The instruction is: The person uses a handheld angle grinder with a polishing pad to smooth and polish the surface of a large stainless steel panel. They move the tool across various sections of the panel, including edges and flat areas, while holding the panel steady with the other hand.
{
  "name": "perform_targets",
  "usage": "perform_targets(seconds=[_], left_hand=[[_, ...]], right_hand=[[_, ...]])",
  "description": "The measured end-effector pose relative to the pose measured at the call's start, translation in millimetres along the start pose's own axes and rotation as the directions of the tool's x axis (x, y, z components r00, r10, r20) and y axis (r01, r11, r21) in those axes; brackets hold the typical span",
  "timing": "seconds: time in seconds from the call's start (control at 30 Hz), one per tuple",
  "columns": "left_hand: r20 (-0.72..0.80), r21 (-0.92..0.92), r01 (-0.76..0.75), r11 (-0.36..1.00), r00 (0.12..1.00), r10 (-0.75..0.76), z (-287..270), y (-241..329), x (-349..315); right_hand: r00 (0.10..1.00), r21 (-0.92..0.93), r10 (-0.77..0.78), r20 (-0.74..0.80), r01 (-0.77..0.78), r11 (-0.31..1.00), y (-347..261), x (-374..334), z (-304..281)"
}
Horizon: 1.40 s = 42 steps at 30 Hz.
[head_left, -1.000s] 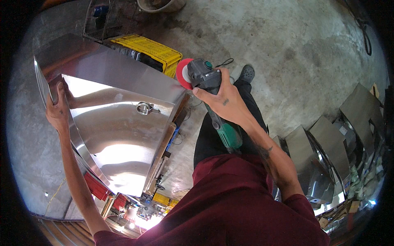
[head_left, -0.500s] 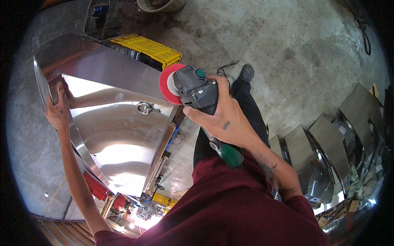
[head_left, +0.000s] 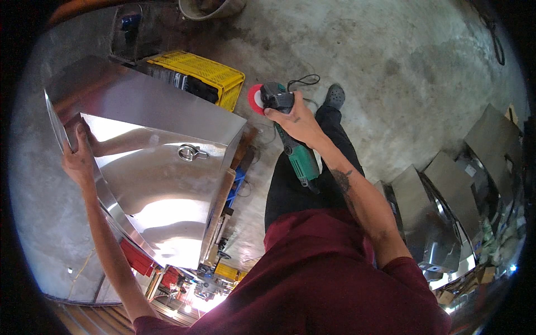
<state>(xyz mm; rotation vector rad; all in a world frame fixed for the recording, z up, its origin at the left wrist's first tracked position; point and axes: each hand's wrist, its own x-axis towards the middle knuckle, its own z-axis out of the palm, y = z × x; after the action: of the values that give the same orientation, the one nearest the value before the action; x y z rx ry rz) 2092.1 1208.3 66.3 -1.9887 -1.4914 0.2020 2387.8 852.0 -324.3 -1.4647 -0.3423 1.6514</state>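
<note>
My right hand (head_left: pixel 301 124) is wrapped round the head of an angle grinder (head_left: pixel 300 160) with a green and black body. Its red disc (head_left: pixel 254 100) with a pale centre faces left, apart from the metal. The green rear of the tool hangs down over my thigh. To the left stands a large shiny sheet-metal box (head_left: pixel 159 184), its polished face mirroring my left arm. My left hand (head_left: pixel 79 161) grips the box's far left edge, thumb on the inner side; some fingers are hidden. A round ring latch (head_left: pixel 191 152) sits on the polished face.
Behind the box is a yellow plastic crate (head_left: pixel 223 81) with dark things inside. A pail (head_left: pixel 212 8) stands at the far edge. Several sheet-metal pieces (head_left: pixel 416 206) lean at the right. A black cord (head_left: pixel 304 79) lies near my shoe (head_left: pixel 334 96) on the concrete floor.
My right hand has moved the grinder away from the box and farther from my body, so the disc no longer overlaps the box's corner. My left hand keeps its hold on the edge.
</note>
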Motion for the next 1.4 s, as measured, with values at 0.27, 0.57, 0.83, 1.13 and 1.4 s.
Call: perform_targets(seconds=[0.27,0.57,0.83,1.13,1.4], left_hand=[[-0.391,-0.278,0.021,0.960,0.910,-0.133,-50.0,113.3,-70.5],[0.186,-0.269,-0.882,0.386,0.346,0.920,-93.1,298.4,-201.9],[0.337,-0.803,-0.578,0.144,-0.241,0.910,-97.9,301.2,-294.0],[-0.325,0.077,-0.632,0.771,0.715,0.618,-96.3,46.5,-139.5],[0.142,-0.436,-0.274,0.858,0.920,0.366,3.5,-40.5,-193.5]], right_hand=[[0.993,0.009,0.093,-0.076,-0.092,0.996,21.0,-38.9,-39.1],[0.981,0.103,0.080,-0.175,-0.063,0.993,26.3,-64.2,-63.1],[0.962,0.202,0.004,-0.274,0.053,0.978,44.5,-114.9,-32.0],[0.924,0.560,0.086,-0.373,0.150,0.815,71.8,-159.9,68.8],[0.898,0.630,0.122,-0.423,0.194,0.752,112.5,-228.3,103.6]])
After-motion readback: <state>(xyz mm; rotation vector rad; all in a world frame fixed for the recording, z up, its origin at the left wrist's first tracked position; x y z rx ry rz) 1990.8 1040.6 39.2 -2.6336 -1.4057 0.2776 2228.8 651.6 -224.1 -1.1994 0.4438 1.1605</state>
